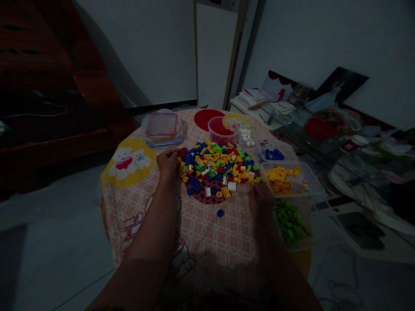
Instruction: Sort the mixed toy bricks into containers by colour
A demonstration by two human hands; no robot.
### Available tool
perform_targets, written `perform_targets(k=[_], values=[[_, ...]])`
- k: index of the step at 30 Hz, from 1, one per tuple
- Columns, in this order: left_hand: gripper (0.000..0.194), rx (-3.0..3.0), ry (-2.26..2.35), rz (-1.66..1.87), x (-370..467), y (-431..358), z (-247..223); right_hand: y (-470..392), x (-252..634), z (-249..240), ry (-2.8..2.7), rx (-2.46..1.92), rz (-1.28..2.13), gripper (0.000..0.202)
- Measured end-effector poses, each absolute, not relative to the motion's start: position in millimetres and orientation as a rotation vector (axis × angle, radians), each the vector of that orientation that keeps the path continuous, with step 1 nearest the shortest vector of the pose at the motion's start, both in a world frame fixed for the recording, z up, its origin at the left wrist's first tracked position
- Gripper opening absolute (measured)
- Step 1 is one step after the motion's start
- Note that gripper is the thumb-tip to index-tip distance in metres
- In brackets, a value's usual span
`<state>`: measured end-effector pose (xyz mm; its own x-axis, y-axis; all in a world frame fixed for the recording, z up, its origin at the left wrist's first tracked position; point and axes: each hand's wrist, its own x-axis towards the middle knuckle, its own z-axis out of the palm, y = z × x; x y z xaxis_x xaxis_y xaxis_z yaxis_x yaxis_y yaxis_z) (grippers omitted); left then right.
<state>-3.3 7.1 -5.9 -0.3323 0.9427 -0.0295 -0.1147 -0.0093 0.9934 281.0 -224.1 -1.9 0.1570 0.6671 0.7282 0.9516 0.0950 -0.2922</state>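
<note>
From here I see a cloth-covered table (207,242), toy bricks (220,166) heaped on it, transparent tubs (313,183) rightward. The left hand (167,163) bends at the heap's left edge, the right hand (261,201) curls near its right; I can't tell whether either holds anything.

The brick pile (220,162) lies centrally on the table (207,242). Behind the pile stands a tub (213,134); behind and left, stacked containers (162,125). Boxes (311,185) containing bricks (280,178) line the right side. A disc (220,213) lies in front.
</note>
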Motion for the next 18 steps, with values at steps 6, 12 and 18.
perform_targets(k=[6, 12, 18], values=[[0.028, 0.975, 1.411, 1.49, -6, 8, -4, -228, 285, -8, -1.602, -1.637, -0.453, 0.026], [0.027, 0.994, 1.418, 1.5, -7, 10, -8, -227, 293, -9, -1.546, -1.661, -0.401, 0.027], [0.026, 1.008, 1.411, 1.505, -8, 11, -11, -224, 299, -10, -1.548, -1.636, -0.465, 0.026]])
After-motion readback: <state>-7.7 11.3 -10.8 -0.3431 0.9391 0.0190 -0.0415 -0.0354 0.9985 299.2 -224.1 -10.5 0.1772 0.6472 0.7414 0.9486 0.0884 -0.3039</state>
